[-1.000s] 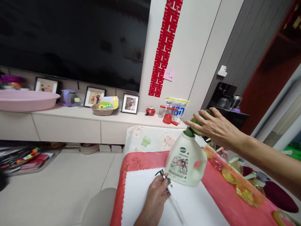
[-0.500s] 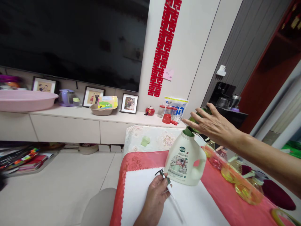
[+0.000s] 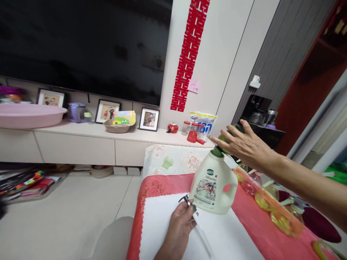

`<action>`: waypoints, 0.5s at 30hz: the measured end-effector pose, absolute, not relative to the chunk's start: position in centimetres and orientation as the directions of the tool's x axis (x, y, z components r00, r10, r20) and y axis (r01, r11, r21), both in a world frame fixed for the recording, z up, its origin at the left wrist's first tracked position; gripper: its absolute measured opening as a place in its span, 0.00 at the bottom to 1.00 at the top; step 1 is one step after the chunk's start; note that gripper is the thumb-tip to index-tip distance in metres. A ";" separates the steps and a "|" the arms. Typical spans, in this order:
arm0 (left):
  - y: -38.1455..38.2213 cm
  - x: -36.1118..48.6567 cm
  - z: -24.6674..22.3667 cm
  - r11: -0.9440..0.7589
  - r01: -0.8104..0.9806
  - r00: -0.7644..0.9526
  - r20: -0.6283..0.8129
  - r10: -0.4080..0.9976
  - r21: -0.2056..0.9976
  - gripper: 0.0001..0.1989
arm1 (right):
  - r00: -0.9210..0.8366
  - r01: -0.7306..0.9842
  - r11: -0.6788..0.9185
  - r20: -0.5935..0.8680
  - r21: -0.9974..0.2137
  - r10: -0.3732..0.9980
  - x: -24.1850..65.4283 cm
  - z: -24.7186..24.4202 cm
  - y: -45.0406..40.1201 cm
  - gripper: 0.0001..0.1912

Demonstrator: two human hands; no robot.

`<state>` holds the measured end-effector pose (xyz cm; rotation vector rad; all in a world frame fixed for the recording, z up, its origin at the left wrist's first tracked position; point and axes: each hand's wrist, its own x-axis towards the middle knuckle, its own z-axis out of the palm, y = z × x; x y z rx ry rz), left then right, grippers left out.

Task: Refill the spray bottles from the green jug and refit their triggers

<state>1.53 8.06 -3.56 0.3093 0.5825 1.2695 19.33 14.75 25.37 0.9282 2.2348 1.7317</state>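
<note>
On the white mat (image 3: 159, 220), right of its middle, a pale detergent jug (image 3: 207, 191) stands upright, uncapped, label toward the viewer, handle hole to the right. Green piece at its mouth; whether it belongs to the jug or to the vessel above, cannot tell.

Just above the mouth: a green container (image 3: 222, 139), tilted, mostly hidden by the right hand (image 3: 248, 144). That hand reaches in from the right, its fingers fanned apart across the container and gripping it, back of the hand uppermost.

Left hand (image 3: 180, 221) in front of the jug, palm up, fingers curled closed around a pump dispenser (image 3: 196, 218). Black nozzle points left; white tube slants down over the mat.

Under the mat, a red cloth (image 3: 155, 185); beyond it, a floral cover (image 3: 180, 169) bearing a small pale-green piece (image 3: 167, 162). Along the table's right side, a row of bottles (image 3: 287, 220) with yellow and pink contents; roll of tape (image 3: 329, 250) at the near corner.

Farther back, a low cabinet (image 3: 143, 136) carries a red pot (image 3: 172, 128), a red cup (image 3: 192, 136), framed pictures (image 3: 149, 119) and a pink basin (image 3: 32, 116). Large dark screen (image 3: 86, 47) above.
</note>
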 end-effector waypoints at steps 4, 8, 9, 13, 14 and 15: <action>8.0 1.5 -3.4 0.282 -0.814 0.182 -0.237 0.954 0.508 0.28 | -0.748 0.435 0.121 0.283 0.892 0.601 20.0 25.0 14.7 0.40; 8.0 1.3 -3.0 0.284 -0.818 0.190 -0.233 0.954 0.499 0.27 | -0.687 0.547 0.109 0.371 0.830 0.625 22.3 24.6 14.5 0.42; 8.0 1.3 -2.9 0.282 -0.823 0.188 -0.231 0.955 0.493 0.27 | -0.661 0.594 0.109 0.406 0.797 0.631 23.1 24.5 14.2 0.41; 7.9 1.2 -2.2 0.220 -0.873 0.156 -0.178 0.972 0.436 0.21 | -0.490 0.805 0.136 0.518 0.578 0.701 26.4 22.8 11.3 0.42; 8.0 1.1 -2.1 0.193 -0.890 0.136 -0.164 0.977 0.414 0.19 | -0.458 0.847 0.177 0.521 0.501 0.720 27.0 22.0 10.3 0.44; 8.1 1.0 -2.0 0.187 -0.899 0.127 -0.174 0.977 0.395 0.17 | -0.442 0.880 0.239 0.525 0.410 0.727 27.3 21.0 9.2 0.45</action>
